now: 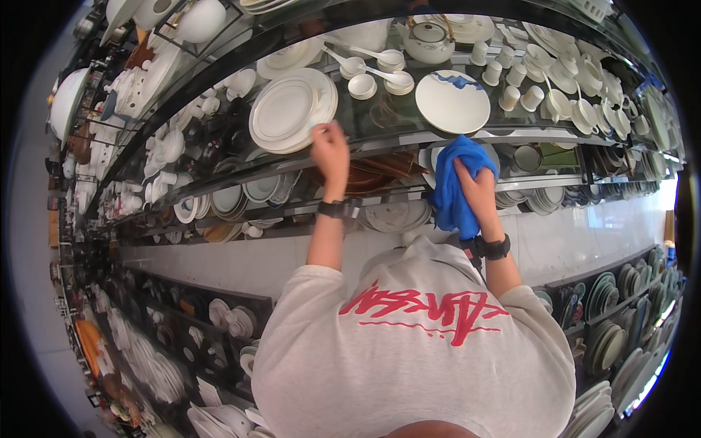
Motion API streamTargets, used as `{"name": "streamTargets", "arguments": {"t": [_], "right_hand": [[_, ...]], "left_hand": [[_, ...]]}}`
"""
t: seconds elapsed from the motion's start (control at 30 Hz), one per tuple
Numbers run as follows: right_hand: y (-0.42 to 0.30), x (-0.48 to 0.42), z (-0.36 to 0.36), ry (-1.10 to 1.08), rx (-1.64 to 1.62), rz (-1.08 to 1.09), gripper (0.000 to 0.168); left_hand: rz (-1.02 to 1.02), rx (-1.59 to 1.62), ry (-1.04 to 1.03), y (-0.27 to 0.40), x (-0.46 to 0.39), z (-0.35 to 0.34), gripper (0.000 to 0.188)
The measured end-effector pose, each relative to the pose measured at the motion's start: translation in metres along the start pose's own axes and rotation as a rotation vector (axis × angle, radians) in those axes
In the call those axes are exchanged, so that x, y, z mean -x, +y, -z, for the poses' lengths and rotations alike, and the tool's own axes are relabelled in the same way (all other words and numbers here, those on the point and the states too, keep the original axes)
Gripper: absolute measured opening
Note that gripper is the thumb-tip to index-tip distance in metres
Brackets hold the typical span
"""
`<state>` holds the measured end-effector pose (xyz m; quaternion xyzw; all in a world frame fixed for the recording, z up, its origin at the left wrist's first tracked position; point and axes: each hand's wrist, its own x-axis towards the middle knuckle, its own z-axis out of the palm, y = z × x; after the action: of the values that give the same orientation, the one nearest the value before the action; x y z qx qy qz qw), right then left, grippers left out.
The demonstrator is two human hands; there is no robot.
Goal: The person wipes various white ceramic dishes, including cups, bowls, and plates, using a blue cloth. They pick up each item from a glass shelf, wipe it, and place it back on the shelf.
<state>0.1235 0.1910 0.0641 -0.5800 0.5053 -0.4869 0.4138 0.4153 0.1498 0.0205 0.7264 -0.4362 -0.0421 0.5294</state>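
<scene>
My right hand (477,186) grips a bunched blue cloth (457,189), which hangs down in front of the shelf edge. Just beyond the cloth lies a round white plate with a blue pattern at its rim (452,107). My left hand (330,150) is raised at the right rim of a stack of white plates (285,109), fingers curled and slightly blurred. Whether its fingertips touch the stack cannot be made out. Between the stack and the patterned plate stand small white bowls (362,86) and white spoons (378,68).
A white teapot with a handle (429,41) stands behind the bowls. Small white cups (509,97) and handled pans or cups (558,104) crowd the right. A lower shelf holds brown trays (372,172) and stacked dishes (397,214). More plate-filled shelves (608,342) lie behind me.
</scene>
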Motion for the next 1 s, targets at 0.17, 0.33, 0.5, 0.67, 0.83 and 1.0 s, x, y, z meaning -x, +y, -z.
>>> {"name": "streamTargets", "arguments": {"t": [0.17, 0.33, 0.5, 0.67, 0.83, 1.0], "right_hand": [[0.002, 0.0, 0.01, 0.027, -0.004, 0.016, 0.021], [0.014, 0.004, 0.034, 0.109, 0.005, 0.034, 0.019], [0.02, 0.004, 0.062, 0.187, 0.032, 0.004, 0.016], [0.019, -0.001, 0.076, 0.193, 0.017, -0.012, 0.015], [0.023, -0.007, 0.081, 0.179, 0.0, -0.021, 0.015], [0.027, -0.014, 0.084, 0.17, 0.013, -0.001, 0.015]], "left_hand": [[-0.042, 0.073, -0.466, 0.022, 0.036, -0.085, 0.038], [0.375, 0.179, -0.767, 0.068, 0.037, -0.122, 0.053], [0.319, 0.129, -0.827, 0.07, 0.037, -0.144, 0.046], [0.327, 0.233, -0.828, 0.061, 0.037, -0.152, 0.038], [0.353, 0.353, -0.739, 0.063, 0.039, -0.147, 0.033], [0.549, 0.8, -0.702, 0.061, 0.036, -0.149, 0.018]]}}
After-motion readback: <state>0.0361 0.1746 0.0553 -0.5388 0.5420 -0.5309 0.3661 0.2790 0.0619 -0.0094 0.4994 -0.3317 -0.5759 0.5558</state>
